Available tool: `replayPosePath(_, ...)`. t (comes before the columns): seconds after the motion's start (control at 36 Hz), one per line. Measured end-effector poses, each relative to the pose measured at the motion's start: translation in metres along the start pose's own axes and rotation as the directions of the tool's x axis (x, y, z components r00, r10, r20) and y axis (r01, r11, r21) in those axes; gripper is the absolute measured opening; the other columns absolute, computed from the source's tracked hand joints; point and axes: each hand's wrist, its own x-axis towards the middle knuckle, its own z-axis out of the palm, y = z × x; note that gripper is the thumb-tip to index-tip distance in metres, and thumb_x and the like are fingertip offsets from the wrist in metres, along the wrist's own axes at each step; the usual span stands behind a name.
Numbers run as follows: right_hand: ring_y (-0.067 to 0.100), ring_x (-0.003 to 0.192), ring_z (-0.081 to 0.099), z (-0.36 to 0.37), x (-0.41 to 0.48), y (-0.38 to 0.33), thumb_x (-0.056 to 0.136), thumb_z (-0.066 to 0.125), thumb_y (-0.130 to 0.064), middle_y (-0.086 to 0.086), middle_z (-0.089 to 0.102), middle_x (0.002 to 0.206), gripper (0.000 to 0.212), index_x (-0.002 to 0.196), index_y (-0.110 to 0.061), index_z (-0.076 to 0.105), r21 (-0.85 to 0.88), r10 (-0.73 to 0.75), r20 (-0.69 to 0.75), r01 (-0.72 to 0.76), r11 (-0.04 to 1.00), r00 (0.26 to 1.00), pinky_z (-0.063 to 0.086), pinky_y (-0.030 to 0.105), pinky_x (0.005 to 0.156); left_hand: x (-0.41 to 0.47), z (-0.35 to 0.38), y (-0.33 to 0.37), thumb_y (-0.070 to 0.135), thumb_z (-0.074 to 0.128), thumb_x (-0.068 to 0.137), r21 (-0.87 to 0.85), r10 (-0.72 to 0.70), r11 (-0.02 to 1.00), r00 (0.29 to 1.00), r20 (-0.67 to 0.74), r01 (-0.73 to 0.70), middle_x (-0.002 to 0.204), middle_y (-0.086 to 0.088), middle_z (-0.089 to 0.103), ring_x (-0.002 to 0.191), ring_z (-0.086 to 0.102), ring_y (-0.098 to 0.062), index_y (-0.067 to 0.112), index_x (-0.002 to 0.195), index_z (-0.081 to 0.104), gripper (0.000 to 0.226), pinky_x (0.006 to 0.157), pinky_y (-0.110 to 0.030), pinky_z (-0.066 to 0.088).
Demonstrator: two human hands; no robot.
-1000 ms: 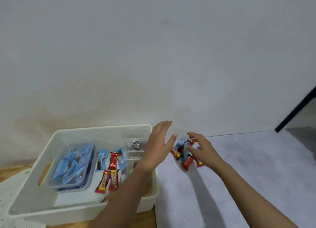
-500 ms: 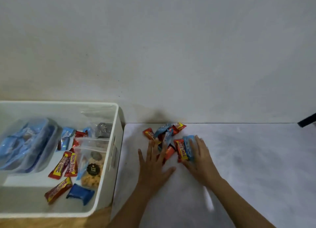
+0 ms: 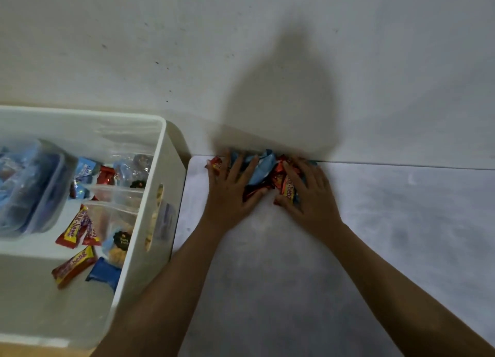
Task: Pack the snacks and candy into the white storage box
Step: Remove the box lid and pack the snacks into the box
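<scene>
The left grip (image 3: 230,193) lies palm down on the bench (image 3: 388,236), fingers (image 3: 237,169) spread apart and nearly straight, pressing on the left half of a small pile of candy (image 3: 263,166). The thumb points right and touches a dark red wrapper at the near edge of the pile. The right grip (image 3: 310,196) is also palm down with fingers apart, laid over the right half of the pile, thumb tucked against a red and yellow wrapper (image 3: 288,189). Neither grip is closed around anything; both rest on the wrappers from above.

The pile sits at the back of the bench, against the wall (image 3: 187,48), between the two grips. Light blue wrappers bunch in the middle, and one red piece (image 3: 215,163) sticks out just beyond the left fingertips. A dark shadow (image 3: 281,102) falls on the wall above the pile.

The white storage box (image 3: 171,169) stands just left of the left forearm, close to the pile but apart from it. Inside it are a clear lidded tub (image 3: 29,185) of blue packets, red and yellow bars (image 3: 75,228), a dark blue packet (image 3: 103,275) and clear bags of cookies (image 3: 120,238). A strip of wood (image 3: 40,352) shows under the box's near corner.
</scene>
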Motion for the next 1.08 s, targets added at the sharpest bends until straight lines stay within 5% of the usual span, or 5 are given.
replayPosePath(0.14, 0.024, 0.13, 0.041, -0.003, 0.001, -0.003, 0.089, 0.036, -0.062, 0.002, 0.045, 0.144, 0.065, 0.142, -0.024, 0.039, -0.098, -0.006, -0.01, 0.005, 0.995, 1.0, 0.03, 0.04, 0.108, 0.006, -0.002, -0.004, 0.058, 0.037, 0.09, -0.05, 0.062, 0.997, 0.996, -0.059, -0.065, 0.127, -0.012, 0.054, 0.121, 0.046, -0.031, 0.02, 0.139, 0.042, 0.062, 0.104, -0.042, 0.035)
replayPosePath(0.31, 0.024, 0.12, 0.051, -0.004, 0.01, -0.002, 0.087, 0.041, -0.062, 0.0, 0.056, 0.132, 0.061, 0.135, -0.024, 0.049, -0.154, -0.027, -0.026, 0.023, 0.988, 0.999, 0.033, 0.038, 0.099, 0.011, -0.006, -0.008, 0.06, 0.031, 0.09, -0.093, 0.058, 0.994, 0.997, -0.049, -0.062, 0.1, -0.009, 0.057, 0.094, 0.051, -0.024, 0.021, 0.134, 0.047, 0.061, 0.085, -0.031, 0.033)
replayPosePath(0.5, 0.027, 0.111, 0.055, -0.004, 0.019, -0.003, 0.081, 0.054, -0.055, 0.006, 0.061, 0.113, 0.051, 0.113, -0.016, 0.065, -0.033, -0.04, -0.05, 0.038, 0.999, 0.998, 0.031, 0.04, 0.106, 0.01, -0.001, -0.005, 0.053, 0.036, 0.091, -0.114, 0.048, 0.992, 0.998, -0.037, -0.052, 0.122, -0.008, 0.058, 0.11, 0.053, -0.027, 0.023, 0.136, 0.045, 0.055, 0.089, -0.037, 0.04)
replayPosePath(0.69, 0.023, 0.114, 0.052, -0.005, 0.017, -0.004, 0.078, 0.05, -0.057, -0.001, 0.057, 0.131, 0.048, 0.104, -0.02, 0.064, -0.109, -0.054, -0.007, 0.053, 0.993, 0.999, 0.037, 0.036, 0.086, -0.001, 0.0, -0.001, 0.053, 0.024, 0.095, -0.097, -0.033, 0.995, 0.996, -0.082, 0.024, 0.107, -0.009, 0.061, 0.089, 0.057, -0.025, 0.019, 0.135, 0.046, 0.057, 0.075, -0.031, 0.042)
replayPosePath(1.08, 0.024, 0.108, 0.052, 0.007, 0.019, -0.022, 0.08, 0.047, -0.055, -0.006, 0.063, 0.108, 0.047, 0.119, -0.032, 0.06, -0.086, 0.03, -0.061, -0.035, 0.996, 0.998, 0.035, 0.048, 0.093, -0.008, -0.002, 0.001, 0.053, 0.023, 0.096, -0.183, -0.072, 0.982, 0.987, -0.14, 0.046, 0.088, -0.013, 0.059, 0.074, 0.056, -0.024, 0.019, 0.136, 0.044, 0.057, 0.063, -0.03, 0.044)
